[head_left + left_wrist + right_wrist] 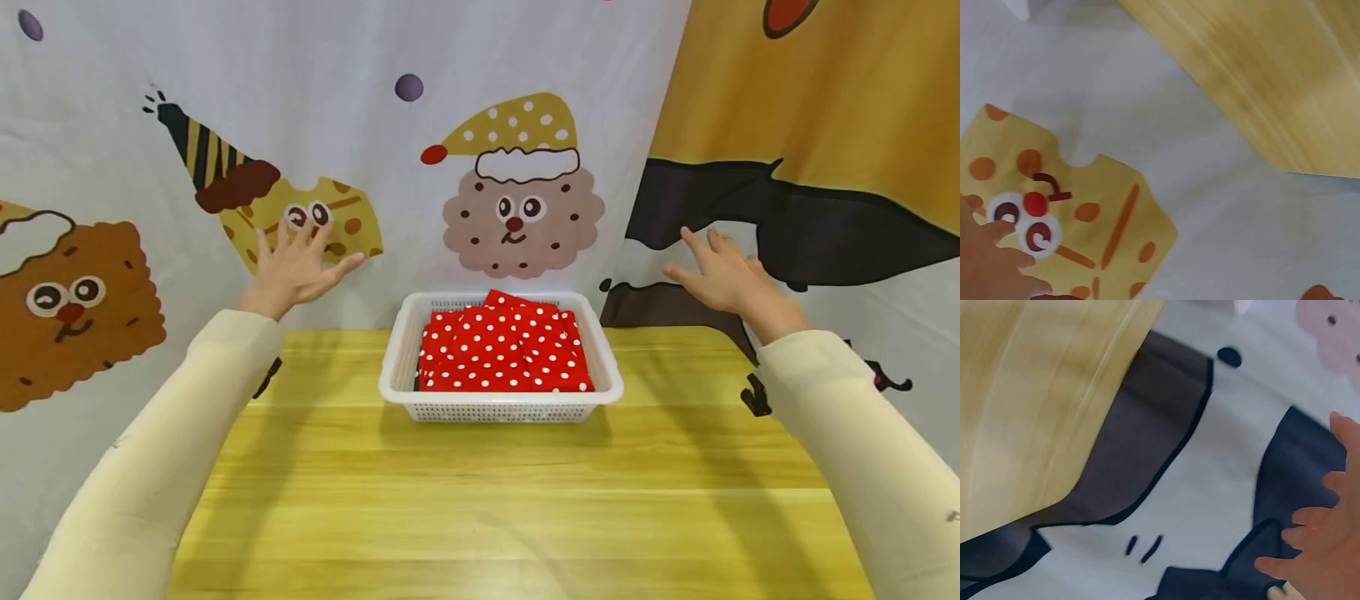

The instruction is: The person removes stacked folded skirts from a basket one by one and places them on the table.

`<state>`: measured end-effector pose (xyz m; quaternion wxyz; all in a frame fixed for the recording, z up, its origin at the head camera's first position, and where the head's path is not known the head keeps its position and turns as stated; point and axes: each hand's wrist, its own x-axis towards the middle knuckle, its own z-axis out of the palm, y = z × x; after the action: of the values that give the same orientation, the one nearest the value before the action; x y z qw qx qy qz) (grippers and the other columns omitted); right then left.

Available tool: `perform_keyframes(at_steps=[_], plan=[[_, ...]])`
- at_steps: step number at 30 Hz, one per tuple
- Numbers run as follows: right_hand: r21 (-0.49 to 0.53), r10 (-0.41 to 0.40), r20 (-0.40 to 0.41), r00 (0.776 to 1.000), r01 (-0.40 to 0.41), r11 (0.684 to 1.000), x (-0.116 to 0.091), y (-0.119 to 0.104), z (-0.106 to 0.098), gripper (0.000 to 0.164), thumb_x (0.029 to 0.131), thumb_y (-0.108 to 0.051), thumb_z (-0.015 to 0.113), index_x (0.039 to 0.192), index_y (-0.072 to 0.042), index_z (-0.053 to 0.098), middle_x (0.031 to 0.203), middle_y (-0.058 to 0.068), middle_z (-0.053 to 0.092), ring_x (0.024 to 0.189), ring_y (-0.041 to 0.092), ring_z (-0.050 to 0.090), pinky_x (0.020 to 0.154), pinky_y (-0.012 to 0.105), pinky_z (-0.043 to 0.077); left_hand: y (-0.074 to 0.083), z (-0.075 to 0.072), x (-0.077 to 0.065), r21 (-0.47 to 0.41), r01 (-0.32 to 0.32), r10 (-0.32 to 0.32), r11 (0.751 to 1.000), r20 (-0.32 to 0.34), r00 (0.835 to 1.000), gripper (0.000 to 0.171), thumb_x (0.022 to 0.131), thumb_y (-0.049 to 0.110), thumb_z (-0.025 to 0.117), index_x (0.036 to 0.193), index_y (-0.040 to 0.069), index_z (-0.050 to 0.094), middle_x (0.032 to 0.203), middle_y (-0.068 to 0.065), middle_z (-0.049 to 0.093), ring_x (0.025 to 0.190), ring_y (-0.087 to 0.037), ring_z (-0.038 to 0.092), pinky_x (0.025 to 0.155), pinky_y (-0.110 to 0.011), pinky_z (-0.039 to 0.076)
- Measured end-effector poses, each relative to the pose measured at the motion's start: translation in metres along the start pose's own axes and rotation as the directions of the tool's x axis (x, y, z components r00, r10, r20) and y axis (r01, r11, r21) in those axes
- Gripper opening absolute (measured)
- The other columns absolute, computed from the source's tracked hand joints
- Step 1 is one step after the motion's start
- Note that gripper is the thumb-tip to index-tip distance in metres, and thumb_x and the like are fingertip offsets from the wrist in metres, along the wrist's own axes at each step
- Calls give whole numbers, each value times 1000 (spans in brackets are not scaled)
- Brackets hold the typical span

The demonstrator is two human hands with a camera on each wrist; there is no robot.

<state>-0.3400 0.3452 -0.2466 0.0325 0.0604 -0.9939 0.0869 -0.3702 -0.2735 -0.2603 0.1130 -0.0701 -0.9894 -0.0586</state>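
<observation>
My left hand is held up in the air to the left of a white plastic basket, fingers spread and holding nothing. On the other side, my right hand is raised with its fingers extended and nothing in them. Between the two hands, red cloth with white polka dots lies folded inside the basket. Both wrist views catch only part of each hand: the left hand at the lower left, the right hand at the right edge.
The basket stands near the far edge of a yellow wood-grain table. Behind it hangs a pale curtain printed with cartoon biscuits and cheese. An orange and black print covers its right side.
</observation>
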Motion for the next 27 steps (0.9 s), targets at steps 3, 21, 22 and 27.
perform_keyframes(at_steps=[3, 21, 22, 27], plan=[[10, -35, -25, 999, 35, 999, -5, -12, 2, 92, 102, -70, 34, 167, -17, -3, 166, 38, -4, 152, 61, 0, 113, 83, 8, 5, -3, -3, -38, -10, 9, 999, -16, 1000, 104, 91, 88, 23, 168, 20, 7, 171, -27, 7, 153, -59, -10, 114, -80, -14], [286, -163, -87, 983, 181, 941, -49, -88, 46, 87, 105, -43, 56, 167, -10, 5, 171, 26, 15, 154, 52, 20, 119, 74, 22, 80, 32, -51, -414, -105, 53, 904, -136, 989, 94, 98, 79, 34, 167, 18, 17, 172, -16, 19, 158, -46, 17, 124, -70, 13], [309, -171, -91, 981, 191, 932, -51, -92, 50, 86, 105, -42, 56, 167, -10, 7, 171, 26, 16, 153, 53, 23, 119, 72, 25, 85, 36, -52, -453, -113, 52, 884, -145, 988, 92, 98, 77, 35, 167, 18, 18, 172, -14, 21, 158, -44, 20, 124, -69, 16], [484, -193, -98, 976, 216, 848, -57, -106, 72, 81, 105, -35, 59, 166, -12, 12, 169, 26, 23, 151, 51, 32, 116, 68, 35, 111, 51, -59, -625, -105, 15, 774, -147, 989, 88, 99, 73, 42, 166, 20, 21, 171, -10, 28, 157, -37, 28, 123, -66, 25]])
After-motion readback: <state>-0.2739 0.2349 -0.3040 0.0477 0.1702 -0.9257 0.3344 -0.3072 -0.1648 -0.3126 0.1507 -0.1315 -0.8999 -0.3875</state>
